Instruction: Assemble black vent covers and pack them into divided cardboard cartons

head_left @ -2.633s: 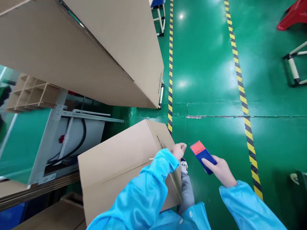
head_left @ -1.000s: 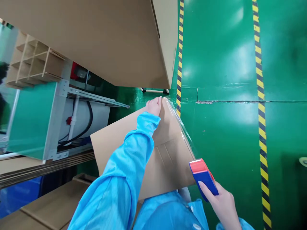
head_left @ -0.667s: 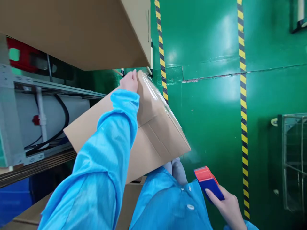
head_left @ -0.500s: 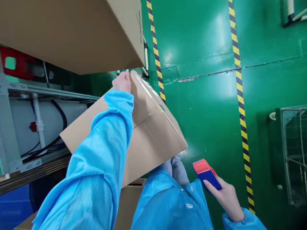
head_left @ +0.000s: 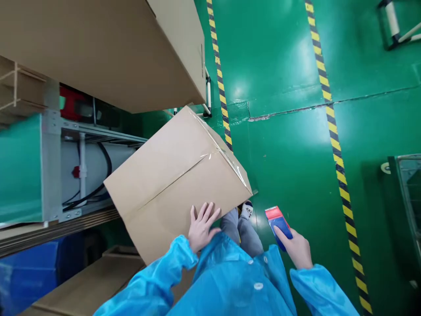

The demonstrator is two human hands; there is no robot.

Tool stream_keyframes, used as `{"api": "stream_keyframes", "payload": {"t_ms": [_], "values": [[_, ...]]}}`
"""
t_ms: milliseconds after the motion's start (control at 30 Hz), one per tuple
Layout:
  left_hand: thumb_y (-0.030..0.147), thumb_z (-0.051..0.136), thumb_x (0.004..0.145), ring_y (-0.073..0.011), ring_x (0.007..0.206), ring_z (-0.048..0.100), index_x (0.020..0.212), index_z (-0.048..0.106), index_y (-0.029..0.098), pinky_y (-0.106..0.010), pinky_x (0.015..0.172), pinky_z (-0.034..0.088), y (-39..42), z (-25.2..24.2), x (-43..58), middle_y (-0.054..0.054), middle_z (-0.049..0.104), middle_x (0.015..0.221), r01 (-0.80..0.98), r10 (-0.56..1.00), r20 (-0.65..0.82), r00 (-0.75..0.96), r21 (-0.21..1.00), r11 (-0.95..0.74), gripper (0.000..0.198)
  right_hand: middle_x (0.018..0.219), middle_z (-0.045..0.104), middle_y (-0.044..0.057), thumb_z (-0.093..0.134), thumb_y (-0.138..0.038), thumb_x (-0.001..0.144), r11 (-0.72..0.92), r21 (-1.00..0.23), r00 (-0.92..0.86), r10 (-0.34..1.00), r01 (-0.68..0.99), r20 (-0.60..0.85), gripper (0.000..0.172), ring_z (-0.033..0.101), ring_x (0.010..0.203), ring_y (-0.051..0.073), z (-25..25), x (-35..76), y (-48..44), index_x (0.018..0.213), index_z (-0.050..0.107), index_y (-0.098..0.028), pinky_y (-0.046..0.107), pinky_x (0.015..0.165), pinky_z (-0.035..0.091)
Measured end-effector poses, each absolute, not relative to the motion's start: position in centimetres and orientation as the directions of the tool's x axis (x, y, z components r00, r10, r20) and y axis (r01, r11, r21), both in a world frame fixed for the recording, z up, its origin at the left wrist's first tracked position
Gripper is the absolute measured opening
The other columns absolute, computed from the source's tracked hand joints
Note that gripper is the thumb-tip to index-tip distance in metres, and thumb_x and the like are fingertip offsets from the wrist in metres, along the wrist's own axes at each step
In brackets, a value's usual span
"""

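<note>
A brown cardboard box sits tilted in front of me, a seam running along its top and clear tape over its right end. My left hand lies flat on the near part of this box, fingers spread. Held in my right hand, off to the right of the box, is a red and blue tape dispenser. The fingers wrap round its blue part, and no tape strip from it to the box is visible.
Another large cardboard box looms at the upper left. A metal-framed bench stands left, a blue bin below it. Striped tape marks the green floor. A wire cart is at the right edge.
My left hand has moved from the box's far top corner to its near face and opened flat. The box has turned so its seam shows. The tape dispenser stays in my right hand.
</note>
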State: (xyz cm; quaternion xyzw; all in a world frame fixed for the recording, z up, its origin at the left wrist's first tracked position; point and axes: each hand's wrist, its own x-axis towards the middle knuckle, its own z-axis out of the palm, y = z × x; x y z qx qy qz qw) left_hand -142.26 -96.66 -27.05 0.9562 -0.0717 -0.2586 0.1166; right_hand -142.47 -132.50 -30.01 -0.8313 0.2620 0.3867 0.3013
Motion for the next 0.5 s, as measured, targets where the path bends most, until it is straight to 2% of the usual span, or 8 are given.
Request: {"api": "stream_keyframes", "payload": {"t_ms": [100, 200, 267, 333, 367, 400, 467, 500], "values": [[0.03, 0.041, 0.097, -0.0305, 0.148, 0.032, 0.147, 0.042, 0.042, -0.065, 0.122, 0.005, -99.0, -28.4, -141.2, -0.002, 0.042, 0.154, 0.005, -0.089, -0.457, 0.885, 0.2, -0.98, 0.051, 0.08, 0.075, 0.009, 0.065, -0.071, 0.071, -0.444, -0.537, 0.653, -0.162, -0.717, -0.739, 0.063, 0.07, 0.075, 0.026, -27.6, -141.3, -132.5, 0.095, 0.076, -0.014, 0.031, 0.067, 0.055], [0.033, 0.049, 0.095, -0.0285, 0.15, 0.025, 0.148, 0.043, 0.037, -0.06, 0.124, 0.002, -102.0, -27.9, -135.9, -0.002, 0.036, 0.158, 0.122, -0.037, -0.396, 0.918, 0.37, -0.921, 0.054, 0.078, 0.075, 0.009, 0.074, -0.065, 0.066, -0.311, -0.666, 0.72, -0.097, -0.678, -0.687, 0.062, 0.068, 0.069, 0.024, -25.2, -139.1, -131.0, 0.096, 0.075, -0.011, 0.03, 0.063, 0.056], [0.042, 0.051, 0.094, -0.0273, 0.145, 0.037, 0.142, 0.053, 0.031, -0.053, 0.125, 0.013, -103.8, -26.6, -132.9, -0.006, 0.046, 0.153, 0.31, 0.057, -0.403, 0.914, 0.6, -0.737, 0.049, 0.078, 0.075, 0.008, 0.076, -0.062, 0.066, -0.305, -0.711, 0.752, -0.024, -0.633, -0.659, 0.059, 0.068, 0.067, 0.023, -24.0, -138.1, -129.9, 0.097, 0.076, -0.012, 0.029, 0.061, 0.056], [0.056, 0.047, 0.093, -0.0264, 0.124, 0.059, 0.124, 0.067, 0.022, -0.046, 0.115, 0.037, -104.9, -24.9, -131.4, -0.013, 0.067, 0.13, 0.556, 0.092, -0.56, 0.823, 0.764, -0.328, 0.05, 0.078, 0.075, 0.008, 0.077, -0.059, 0.067, -0.337, -0.737, 0.769, 0.055, -0.586, -0.637, 0.055, 0.067, 0.065, 0.022, -23.1, -137.8, -129.0, 0.096, 0.076, -0.013, 0.028, 0.06, 0.056], [0.063, 0.049, 0.09, -0.0249, 0.109, 0.067, 0.113, 0.071, 0.018, -0.041, 0.104, 0.047, -105.1, -24.0, -131.3, -0.015, 0.073, 0.115, 0.667, 0.032, -0.667, 0.744, 0.739, -0.09, 0.055, 0.079, 0.075, 0.007, 0.076, -0.059, 0.068, -0.354, -0.746, 0.773, 0.092, -0.564, -0.628, 0.053, 0.067, 0.066, 0.022, -22.9, -137.9, -128.6, 0.095, 0.077, -0.013, 0.027, 0.06, 0.056], [0.067, 0.056, 0.084, -0.0224, 0.094, 0.07, 0.102, 0.074, 0.016, -0.037, 0.093, 0.052, -105.2, -23.3, -131.5, -0.014, 0.076, 0.101, 0.753, -0.067, -0.752, 0.656, 0.648, 0.112, 0.057, 0.079, 0.075, 0.007, 0.076, -0.059, 0.069, -0.371, -0.754, 0.773, 0.132, -0.542, -0.621, 0.052, 0.067, 0.066, 0.022, -22.7, -138.2, -128.1, 0.094, 0.077, -0.013, 0.027, 0.06, 0.056], [0.065, 0.079, 0.063, -0.0169, 0.074, 0.068, 0.085, 0.074, 0.014, -0.031, 0.079, 0.053, -104.8, -22.2, -133.1, -0.011, 0.075, 0.084, 0.833, -0.24, -0.817, 0.524, 0.433, 0.344, 0.056, 0.079, 0.075, 0.006, 0.075, -0.06, 0.069, -0.406, -0.758, 0.756, 0.207, -0.511, -0.621, 0.052, 0.067, 0.067, 0.022, -22.5, -138.9, -126.9, 0.093, 0.077, -0.014, 0.026, 0.061, 0.056], [0.058, 0.087, 0.053, -0.0145, 0.069, 0.066, 0.079, 0.074, 0.014, -0.029, 0.075, 0.052, -104.3, -21.9, -134.3, -0.008, 0.074, 0.08, 0.833, -0.254, -0.828, 0.5, 0.381, 0.401, 0.053, 0.079, 0.075, 0.006, 0.075, -0.062, 0.068, -0.427, -0.751, 0.736, 0.243, -0.504, -0.632, 0.053, 0.068, 0.067, 0.022, -22.5, -139.4, -126.0, 0.092, 0.077, -0.015, 0.025, 0.061, 0.056]]}}
